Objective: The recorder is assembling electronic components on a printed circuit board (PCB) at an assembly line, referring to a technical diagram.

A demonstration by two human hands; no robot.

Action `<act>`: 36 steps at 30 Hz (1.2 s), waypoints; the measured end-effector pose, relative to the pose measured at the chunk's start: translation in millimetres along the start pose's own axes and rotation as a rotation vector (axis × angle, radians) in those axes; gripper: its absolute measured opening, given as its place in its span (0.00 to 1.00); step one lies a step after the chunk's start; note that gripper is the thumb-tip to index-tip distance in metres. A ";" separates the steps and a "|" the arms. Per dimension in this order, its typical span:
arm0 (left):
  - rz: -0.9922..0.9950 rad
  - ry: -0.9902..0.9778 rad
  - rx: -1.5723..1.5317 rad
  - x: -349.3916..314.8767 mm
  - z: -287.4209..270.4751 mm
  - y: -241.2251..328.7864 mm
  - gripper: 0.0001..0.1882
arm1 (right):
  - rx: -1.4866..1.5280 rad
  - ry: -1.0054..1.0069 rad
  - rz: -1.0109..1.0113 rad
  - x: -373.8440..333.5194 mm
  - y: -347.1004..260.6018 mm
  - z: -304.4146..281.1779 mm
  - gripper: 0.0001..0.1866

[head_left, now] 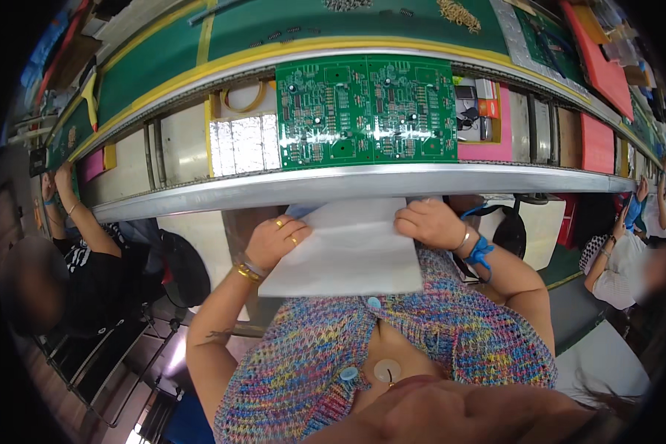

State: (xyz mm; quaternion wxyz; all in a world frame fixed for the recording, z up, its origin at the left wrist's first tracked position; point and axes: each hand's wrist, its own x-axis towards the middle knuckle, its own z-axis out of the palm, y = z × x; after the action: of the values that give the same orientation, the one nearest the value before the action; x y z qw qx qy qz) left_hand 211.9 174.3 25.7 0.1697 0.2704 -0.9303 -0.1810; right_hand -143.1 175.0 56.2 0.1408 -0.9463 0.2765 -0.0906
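A plain white sheet (348, 255), which looks like paper, is held in front of me just below the metal rail. My left hand (277, 240) is closed on its left edge, and my right hand (433, 224) pinches its upper right corner. The fingertips of both hands are partly hidden by the sheet. Beyond it, a large green circuit board panel (366, 111) with many small parts soldered on lies across the conveyor. Neither hand touches the board.
A metal rail (362, 181) runs along the near side of the conveyor. Left of the board is a yellow-edged tray (244, 137); right of it, a pink-lined box (485, 148) holds small items. Loose parts (459, 15) lie on the green bench. People work at both sides.
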 end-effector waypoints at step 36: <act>-0.004 0.245 0.037 306.7 -89.0 -144.1 0.08 | 1.126 0.012 0.389 84.9 80.8 -98.6 0.07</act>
State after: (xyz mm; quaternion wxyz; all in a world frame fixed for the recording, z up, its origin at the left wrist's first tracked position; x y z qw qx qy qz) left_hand 68.1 -134.2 108.8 0.2768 0.2953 -0.9052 -0.1299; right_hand -137.4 41.9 131.7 0.6335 -0.6575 0.3550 -0.2011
